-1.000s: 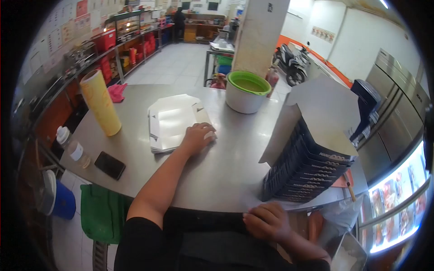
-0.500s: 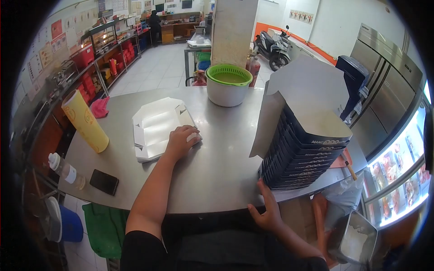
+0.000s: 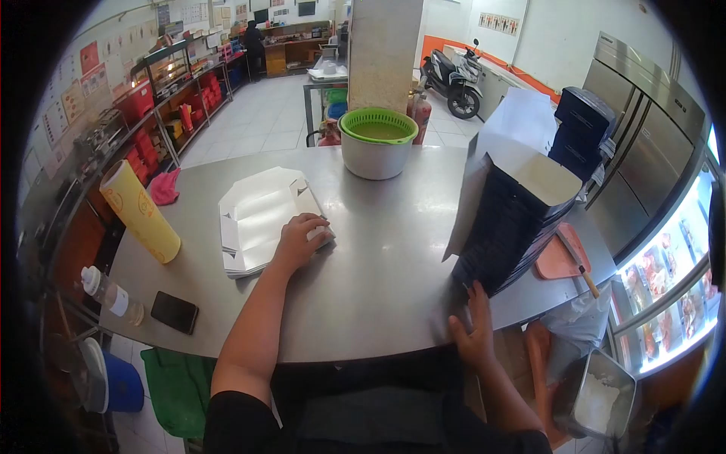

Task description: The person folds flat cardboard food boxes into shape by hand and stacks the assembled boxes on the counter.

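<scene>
My left hand (image 3: 304, 240) rests on the right edge of a stack of white cardboard box blanks (image 3: 261, 216), its fingers laid over the rim. On the right stands a tall stack of nested dark boxes (image 3: 510, 227) with white insides, the top one's lid raised. My right hand (image 3: 476, 333) is open beside the near bottom of that stack, thumb apart, fingertips touching its lowest corner. The lettering on the boxes' fronts is turned out of sight.
On the steel table (image 3: 378, 303) are a white pot with a green strainer (image 3: 378, 144), a yellow roll (image 3: 140, 212), a bottle (image 3: 113, 296), a phone (image 3: 175, 312), a pink cloth (image 3: 164, 187) and a knife (image 3: 578, 265) on an orange board (image 3: 556, 261). A person (image 3: 254, 49) stands far back.
The dark box stack has shifted right and turned, uncovering more of the orange board. My right hand has moved right and forward with it. My left hand stays on the white cardboard.
</scene>
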`<state>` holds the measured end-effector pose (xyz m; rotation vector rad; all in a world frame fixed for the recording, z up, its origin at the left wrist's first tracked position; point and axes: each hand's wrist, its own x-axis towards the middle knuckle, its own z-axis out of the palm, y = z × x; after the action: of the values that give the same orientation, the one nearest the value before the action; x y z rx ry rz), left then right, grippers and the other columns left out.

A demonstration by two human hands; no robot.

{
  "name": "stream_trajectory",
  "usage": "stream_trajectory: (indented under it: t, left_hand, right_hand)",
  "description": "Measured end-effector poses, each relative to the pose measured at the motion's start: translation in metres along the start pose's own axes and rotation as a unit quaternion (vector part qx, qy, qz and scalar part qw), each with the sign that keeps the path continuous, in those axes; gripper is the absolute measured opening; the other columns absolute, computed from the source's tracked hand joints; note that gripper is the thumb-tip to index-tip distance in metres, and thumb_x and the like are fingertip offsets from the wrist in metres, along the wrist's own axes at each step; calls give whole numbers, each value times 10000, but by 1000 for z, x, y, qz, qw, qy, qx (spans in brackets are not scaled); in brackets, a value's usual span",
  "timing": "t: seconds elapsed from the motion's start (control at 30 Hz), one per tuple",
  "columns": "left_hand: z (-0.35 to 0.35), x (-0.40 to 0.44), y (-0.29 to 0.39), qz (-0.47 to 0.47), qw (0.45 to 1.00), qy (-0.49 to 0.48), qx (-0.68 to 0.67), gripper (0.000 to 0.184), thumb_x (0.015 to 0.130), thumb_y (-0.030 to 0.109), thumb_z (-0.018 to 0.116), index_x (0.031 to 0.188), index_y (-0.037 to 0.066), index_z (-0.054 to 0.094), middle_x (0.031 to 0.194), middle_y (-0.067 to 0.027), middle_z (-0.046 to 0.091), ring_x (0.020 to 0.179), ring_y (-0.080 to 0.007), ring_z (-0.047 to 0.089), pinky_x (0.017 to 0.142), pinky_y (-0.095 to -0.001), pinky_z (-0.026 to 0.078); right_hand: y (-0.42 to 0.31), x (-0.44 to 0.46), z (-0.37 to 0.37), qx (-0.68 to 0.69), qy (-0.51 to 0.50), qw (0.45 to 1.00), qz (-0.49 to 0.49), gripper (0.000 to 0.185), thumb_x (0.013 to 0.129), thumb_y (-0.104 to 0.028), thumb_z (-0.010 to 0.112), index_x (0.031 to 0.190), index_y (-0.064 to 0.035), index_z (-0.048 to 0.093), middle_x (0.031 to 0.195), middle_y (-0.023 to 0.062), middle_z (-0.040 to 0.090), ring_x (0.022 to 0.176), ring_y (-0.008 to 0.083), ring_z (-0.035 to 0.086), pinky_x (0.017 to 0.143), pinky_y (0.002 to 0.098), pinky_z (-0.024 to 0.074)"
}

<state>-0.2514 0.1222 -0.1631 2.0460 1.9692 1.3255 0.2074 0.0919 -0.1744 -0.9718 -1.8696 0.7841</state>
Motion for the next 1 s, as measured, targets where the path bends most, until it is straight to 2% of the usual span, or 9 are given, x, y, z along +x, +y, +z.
stream_trajectory:
  t: [0.3, 0.4, 0.5, 0.6, 0.7, 0.8, 0.9, 1.0]
  left_hand:
    - [-2, 0, -2, 10, 1000, 2, 3, 265, 899, 236, 785, 1115, 84, 778, 1178, -129, 727, 1137, -337, 674, 987, -434, 529]
    - [-3, 1, 0, -15, 999, 18, -43, 278, 905, 230, 786, 1136, 78, 764, 1183, -137, 718, 1116, -332, 670, 967, -430, 527]
    - [-2, 3, -6, -32, 997, 25, -72, 292, 910, 217, 787, 1161, 74, 749, 1191, -138, 712, 1102, -324, 665, 946, -420, 525]
    - [-13, 2, 12, -67, 991, 50, -106, 305, 906, 224, 801, 1165, 75, 743, 1159, -116, 718, 1034, -268, 652, 924, -388, 523]
    - [-17, 4, 15, -93, 986, 56, -124, 332, 895, 242, 817, 1179, 88, 740, 1128, -83, 718, 984, -221, 625, 875, -359, 521]
    - [-14, 4, 10, -108, 982, 59, -141, 331, 897, 248, 818, 1183, 99, 743, 1122, -64, 719, 986, -199, 622, 844, -355, 521]
    - [-17, 4, 10, -141, 974, 54, -168, 336, 902, 258, 816, 1196, 110, 749, 1111, -57, 722, 967, -175, 629, 829, -349, 517]
    - [-18, 5, 4, -176, 966, 37, -185, 362, 906, 281, 815, 1221, 116, 751, 1081, -56, 730, 944, -156, 643, 834, -335, 505]
  right_hand:
    - [10, 13, -16, -18, 54, 998, 29, 803, 957, -88, 694, 1624, 1, 255, 1650, 204, 308, 1515, 361, 360, 1241, 480, 307]
    - [18, 15, -25, -36, 61, 997, 33, 801, 961, -90, 697, 1626, -7, 258, 1653, 197, 311, 1521, 357, 353, 1242, 492, 303]
    - [28, 16, -29, -39, 69, 996, 33, 792, 965, -85, 693, 1627, -14, 263, 1654, 198, 321, 1525, 355, 349, 1241, 499, 302]
    - [17, 17, -33, -46, 83, 994, 47, 762, 971, -70, 673, 1620, -3, 279, 1651, 210, 329, 1528, 359, 345, 1239, 508, 295]
    - [19, 15, -32, -146, 138, 980, 8, 744, 973, -99, 670, 1603, 27, 296, 1633, 226, 349, 1514, 357, 363, 1232, 513, 299]
    - [3, 10, -24, -194, 212, 955, -75, 694, 958, -149, 681, 1548, 37, 368, 1567, 234, 420, 1461, 400, 409, 1207, 541, 326]
    - [-9, 8, -11, -256, 212, 910, -249, 586, 933, -182, 695, 1437, 18, 474, 1465, 219, 496, 1386, 436, 455, 1171, 562, 360]
    - [-19, 13, 3, -238, 156, 918, -277, 488, 909, -166, 703, 1337, -4, 535, 1402, 207, 521, 1341, 453, 477, 1136, 568, 387]
